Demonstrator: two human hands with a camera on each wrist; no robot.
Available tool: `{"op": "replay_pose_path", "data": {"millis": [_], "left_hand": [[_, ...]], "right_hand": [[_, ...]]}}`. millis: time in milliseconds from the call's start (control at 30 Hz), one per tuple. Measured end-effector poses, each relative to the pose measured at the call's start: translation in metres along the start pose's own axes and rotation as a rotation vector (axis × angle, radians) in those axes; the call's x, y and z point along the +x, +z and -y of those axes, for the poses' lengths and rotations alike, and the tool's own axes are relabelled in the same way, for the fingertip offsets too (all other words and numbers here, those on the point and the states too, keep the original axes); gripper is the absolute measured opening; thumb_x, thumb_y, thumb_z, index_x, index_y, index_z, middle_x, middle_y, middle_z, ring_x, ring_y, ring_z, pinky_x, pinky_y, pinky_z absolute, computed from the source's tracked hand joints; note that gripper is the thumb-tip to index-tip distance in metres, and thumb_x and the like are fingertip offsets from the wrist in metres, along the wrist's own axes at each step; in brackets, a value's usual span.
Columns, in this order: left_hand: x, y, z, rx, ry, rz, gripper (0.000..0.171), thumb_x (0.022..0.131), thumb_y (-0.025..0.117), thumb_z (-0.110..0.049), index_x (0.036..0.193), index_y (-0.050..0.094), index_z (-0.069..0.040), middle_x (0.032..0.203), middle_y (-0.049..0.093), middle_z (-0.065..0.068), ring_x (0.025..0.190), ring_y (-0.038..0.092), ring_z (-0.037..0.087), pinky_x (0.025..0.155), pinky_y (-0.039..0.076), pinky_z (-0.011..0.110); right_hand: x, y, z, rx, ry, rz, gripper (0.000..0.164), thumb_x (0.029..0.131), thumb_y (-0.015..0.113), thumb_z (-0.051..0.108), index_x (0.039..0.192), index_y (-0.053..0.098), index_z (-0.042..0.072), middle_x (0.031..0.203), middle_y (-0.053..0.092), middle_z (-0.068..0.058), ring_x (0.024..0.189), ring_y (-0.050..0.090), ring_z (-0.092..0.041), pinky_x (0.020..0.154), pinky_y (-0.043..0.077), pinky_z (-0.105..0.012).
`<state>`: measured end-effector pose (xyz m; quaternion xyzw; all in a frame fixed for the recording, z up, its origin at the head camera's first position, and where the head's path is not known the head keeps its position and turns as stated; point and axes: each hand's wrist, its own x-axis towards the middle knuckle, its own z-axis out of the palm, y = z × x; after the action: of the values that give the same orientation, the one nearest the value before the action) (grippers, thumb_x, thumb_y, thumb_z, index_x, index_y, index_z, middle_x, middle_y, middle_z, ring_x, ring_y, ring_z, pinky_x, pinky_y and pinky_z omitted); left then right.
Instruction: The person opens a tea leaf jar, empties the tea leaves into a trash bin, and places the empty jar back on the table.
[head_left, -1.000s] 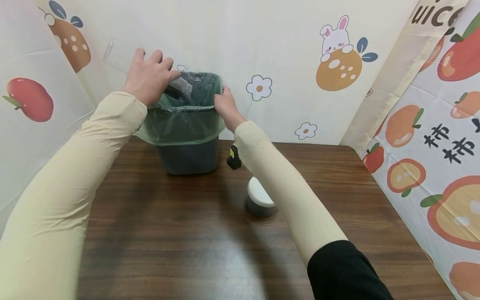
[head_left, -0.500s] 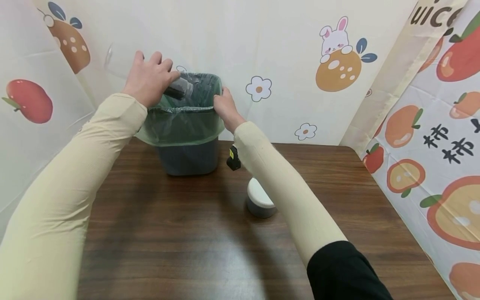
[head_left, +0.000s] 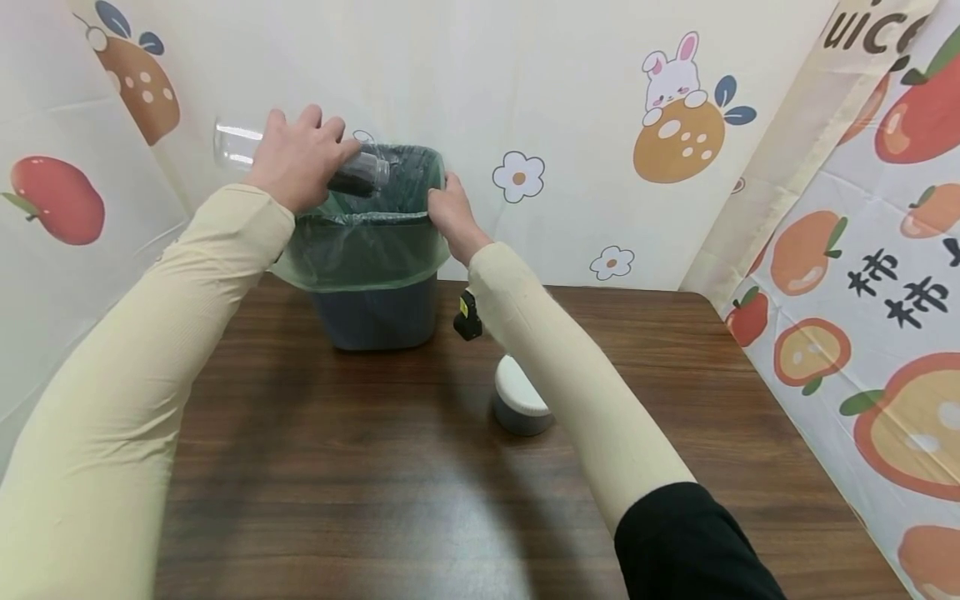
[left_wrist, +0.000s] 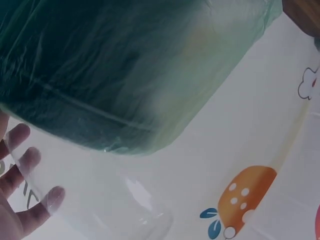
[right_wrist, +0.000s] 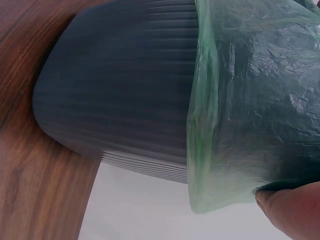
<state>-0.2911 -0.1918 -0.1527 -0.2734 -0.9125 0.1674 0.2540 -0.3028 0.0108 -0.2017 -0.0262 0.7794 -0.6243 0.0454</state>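
My left hand point(head_left: 300, 162) grips a clear cylindrical jar point(head_left: 236, 146) lying nearly level, its right end dipping over the bin's opening. Dark matter point(head_left: 356, 177) sits toward that lower end. In the left wrist view the fingertips point(left_wrist: 54, 199) show through the jar's clear wall point(left_wrist: 135, 195). A dark grey trash bin point(head_left: 382, 321) stands upright below, lined with a green translucent bag point(head_left: 367, 254) folded over its rim. My right hand point(head_left: 453, 212) holds the bin's right rim through the bag; in the right wrist view part of that hand point(right_wrist: 295, 210) presses the bag there.
A round grey container with a white lid point(head_left: 519, 390) stands on the brown wooden table point(head_left: 360, 483), partly behind the right forearm. Printed cloth point(head_left: 562, 108) hangs behind the bin and along both sides. A small black device point(head_left: 467, 317) hangs at the right wrist.
The jar's left end has come down, so the jar lies closer to level, and its mouth end has risen slightly. The right hand stays on the bin's rim.
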Motion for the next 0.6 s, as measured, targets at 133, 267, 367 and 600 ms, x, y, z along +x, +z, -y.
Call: {"op": "replay_pose_path", "data": {"millis": [133,267,367,600], "left_hand": [[0.0002,-0.0004,-0.0008,0.008,0.010,-0.019,0.035,0.081,0.058,0.011,0.113,0.053,-0.004,0.097,0.046,0.021,0.091,0.039,0.041,0.074,0.035,0.060],[0.0007,0.0000,-0.0010,0.022,0.015,-0.050,0.034,0.081,0.057,0.013,0.110,0.054,-0.004,0.097,0.047,0.021,0.092,0.040,0.041,0.077,0.034,0.060],[0.0019,-0.0003,-0.0009,0.015,0.011,-0.032,0.036,0.080,0.058,0.011,0.112,0.052,-0.003,0.096,0.046,0.022,0.090,0.040,0.041,0.069,0.036,0.059],[0.0020,-0.0006,-0.0026,0.019,0.012,-0.041,0.038,0.082,0.058,0.010,0.117,0.053,-0.005,0.098,0.047,0.021,0.091,0.040,0.041,0.071,0.035,0.059]], "right_hand": [[-0.0006,-0.0004,-0.0003,0.004,-0.008,-0.001,0.051,0.102,0.030,0.012,0.152,0.018,0.012,0.152,0.028,-0.004,0.137,0.029,-0.015,0.107,0.031,-0.034],[-0.0013,-0.0012,-0.0009,0.010,-0.012,0.004,0.051,0.102,0.030,0.011,0.152,0.018,0.012,0.152,0.029,-0.005,0.137,0.029,-0.015,0.107,0.031,-0.034],[-0.0010,-0.0019,-0.0012,0.009,-0.013,-0.001,0.051,0.102,0.030,0.011,0.152,0.018,0.012,0.152,0.028,-0.005,0.137,0.029,-0.015,0.107,0.031,-0.034],[-0.0003,-0.0019,-0.0010,0.009,-0.017,-0.002,0.051,0.102,0.031,0.012,0.152,0.018,0.011,0.152,0.028,-0.005,0.137,0.030,-0.015,0.107,0.031,-0.034]]}}
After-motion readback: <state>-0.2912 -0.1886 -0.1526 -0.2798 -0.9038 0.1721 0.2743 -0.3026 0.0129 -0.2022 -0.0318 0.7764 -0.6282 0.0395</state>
